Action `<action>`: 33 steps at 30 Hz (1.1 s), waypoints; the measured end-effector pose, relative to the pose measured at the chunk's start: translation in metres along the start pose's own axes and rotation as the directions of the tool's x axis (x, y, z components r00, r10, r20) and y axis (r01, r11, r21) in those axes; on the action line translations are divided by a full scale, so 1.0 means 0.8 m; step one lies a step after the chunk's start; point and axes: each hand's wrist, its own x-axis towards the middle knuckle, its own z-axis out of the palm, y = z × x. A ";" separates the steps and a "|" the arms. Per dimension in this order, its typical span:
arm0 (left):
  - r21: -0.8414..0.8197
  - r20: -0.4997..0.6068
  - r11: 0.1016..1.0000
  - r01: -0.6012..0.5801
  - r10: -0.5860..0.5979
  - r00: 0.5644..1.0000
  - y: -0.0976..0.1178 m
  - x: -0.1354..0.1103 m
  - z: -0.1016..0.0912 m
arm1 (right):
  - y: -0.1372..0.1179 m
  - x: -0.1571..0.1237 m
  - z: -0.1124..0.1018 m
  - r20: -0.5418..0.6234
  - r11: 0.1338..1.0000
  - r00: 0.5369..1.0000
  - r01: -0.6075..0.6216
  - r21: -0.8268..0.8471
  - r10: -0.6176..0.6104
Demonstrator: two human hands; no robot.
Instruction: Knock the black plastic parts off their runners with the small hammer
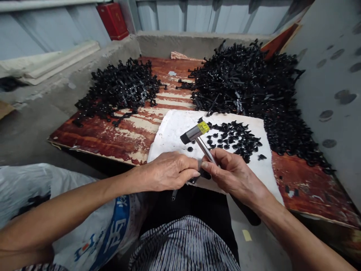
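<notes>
Worktop of worn red-brown wood [93,131], its finish flaked to pale streaks, stands in a corner backed by a rough grey concrete ledge [158,43] and corrugated pale blue metal wall [175,17]. Red box [114,20] rests at the rear left; a grey panel with dark round spots [338,67] bounds the right side. Two heaps of black, thin-armed parts lie on the wood, the smaller left heap [121,84] well apart from the larger right heap [239,79]. A white cloth [169,139] covers the front centre, bearing scattered small black round-headed pieces [231,141].

A white bag with blue print [84,222] is cut off at the lower left. Both forearms leave the frame. Left hand [172,171] is curled, thumb and forefinger drawn toward each other beside dark objects; whether it pinches one cannot be told.

Right hand [234,173] has thumb and fingers closed round the silver shaft of a hammer [207,150] with a silver cylindrical head, one black face and one yellow. The head is above the cloth. The shaft's long axis runs diagonally from far left to near right; the black face points left and slightly nearward, the yellow face right and away. The hand hides mid-handle; the black grip end emerges beneath the wrist.
</notes>
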 end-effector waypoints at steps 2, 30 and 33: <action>-0.110 -0.131 0.991 0.075 -0.089 0.987 -0.009 -0.003 0.003 | 0.001 -0.003 0.000 -0.017 0.997 0.999 -0.042 0.063 0.043; -0.830 -0.114 0.486 0.274 -0.628 0.770 -0.039 0.029 -0.028 | 0.014 -0.039 -0.022 -0.188 0.995 0.978 -0.078 0.060 0.088; -0.832 -0.100 0.474 0.287 -0.638 0.763 -0.039 0.031 -0.030 | 0.019 -0.039 -0.025 -0.186 0.994 0.977 -0.087 0.073 0.099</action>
